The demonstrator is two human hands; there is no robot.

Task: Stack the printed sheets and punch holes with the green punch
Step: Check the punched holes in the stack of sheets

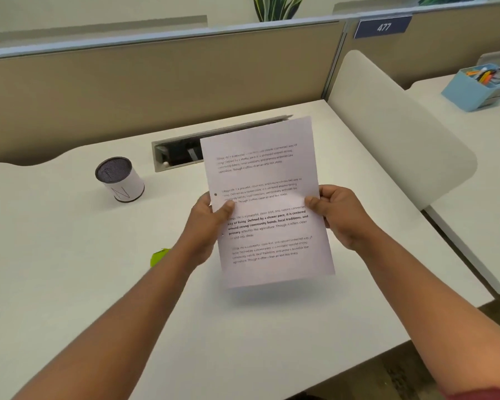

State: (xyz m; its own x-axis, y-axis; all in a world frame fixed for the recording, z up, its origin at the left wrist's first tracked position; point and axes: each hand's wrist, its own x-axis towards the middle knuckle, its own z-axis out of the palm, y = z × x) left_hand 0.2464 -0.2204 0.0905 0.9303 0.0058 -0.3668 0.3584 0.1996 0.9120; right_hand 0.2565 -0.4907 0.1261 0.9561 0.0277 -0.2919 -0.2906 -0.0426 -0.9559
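Observation:
I hold the printed sheets [267,174] up above the white desk [70,269], tilted slightly, text facing me. My left hand [207,226] grips their left edge with the thumb on the front. My right hand [341,215] grips the right edge the same way. A dark round hole shows near the left margin, just above my left thumb. Only a small piece of the green punch [159,256] shows on the desk, mostly hidden behind my left forearm.
A white cylindrical pen cup [120,180] with a dark mesh top stands at the left. An open cable tray [179,153] is set into the desk behind the sheets. A beige partition runs along the back. A blue organiser [478,86] sits on the neighbouring desk.

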